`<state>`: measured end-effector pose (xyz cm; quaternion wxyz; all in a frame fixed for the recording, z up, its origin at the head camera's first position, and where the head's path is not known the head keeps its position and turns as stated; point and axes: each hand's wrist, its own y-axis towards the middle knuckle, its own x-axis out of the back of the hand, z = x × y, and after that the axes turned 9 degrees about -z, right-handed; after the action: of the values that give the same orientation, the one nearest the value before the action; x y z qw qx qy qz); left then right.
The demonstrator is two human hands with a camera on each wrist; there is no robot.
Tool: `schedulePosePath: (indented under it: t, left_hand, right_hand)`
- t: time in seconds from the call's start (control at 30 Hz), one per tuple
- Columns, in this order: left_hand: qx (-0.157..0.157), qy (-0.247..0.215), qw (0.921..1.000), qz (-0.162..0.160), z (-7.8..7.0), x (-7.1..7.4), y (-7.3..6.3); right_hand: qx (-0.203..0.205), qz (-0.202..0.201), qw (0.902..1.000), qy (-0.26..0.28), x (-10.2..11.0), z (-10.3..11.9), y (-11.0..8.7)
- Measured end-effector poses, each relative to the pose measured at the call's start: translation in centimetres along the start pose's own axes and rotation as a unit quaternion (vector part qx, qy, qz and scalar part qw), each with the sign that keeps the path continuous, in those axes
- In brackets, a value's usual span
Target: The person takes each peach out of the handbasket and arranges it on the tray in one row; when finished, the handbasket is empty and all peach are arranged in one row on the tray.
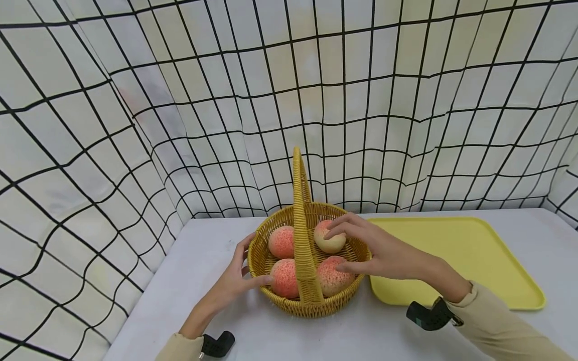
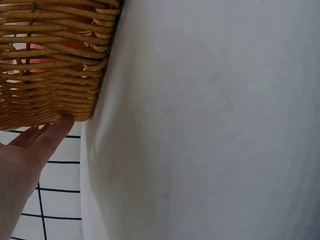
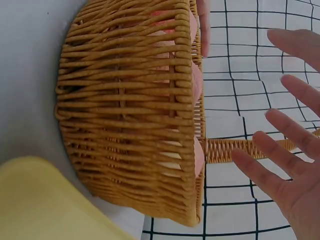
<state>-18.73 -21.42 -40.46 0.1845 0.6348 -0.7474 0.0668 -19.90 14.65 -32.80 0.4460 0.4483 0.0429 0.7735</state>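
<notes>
A yellow wicker basket with a tall arched handle stands on the white table. Several pink-and-cream peaches lie in it, including a back-right peach and a front-right peach. My left hand holds the basket's left side, thumb over the rim, fingers along the outer wall, where the left wrist view shows fingertips against the weave. Over the right half hovers my right hand, fingers spread; in the right wrist view that hand stands apart from the rim, holding nothing.
To the basket's right lies a yellow tray, partly beneath my right forearm. White cloth walls with a black grid rise behind and at the left of the table. Dark wrist devices sit below both hands.
</notes>
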Motion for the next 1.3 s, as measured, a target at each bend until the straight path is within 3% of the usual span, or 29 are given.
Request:
schedulePosePath:
  t: [0.23, 0.47, 0.8, 1.3]
  left_hand:
    - [0.019, -0.001, 0.999, 0.041, -0.2, 0.0, 0.2]
    - [0.019, 0.01, 0.998, 0.059, -0.4, 0.0, 0.2]
    - [0.015, 0.019, 0.9977, 0.063, -0.4, 0.0, 0.4]
    - [0.037, 0.018, 0.9967, 0.07, -0.9, 0.1, 0.3]
  right_hand:
    - [-0.001, 0.04, 0.9968, 0.069, -0.9, -1.3, 0.5]
    - [-0.024, 0.094, 0.9847, 0.145, -1.9, -2.6, 0.8]
    - [0.0, 0.13, 0.9913, 0.021, -2.9, -3.4, 1.6]
    - [-0.022, 0.133, 0.9905, -0.03, -3.5, -3.1, 2.0]
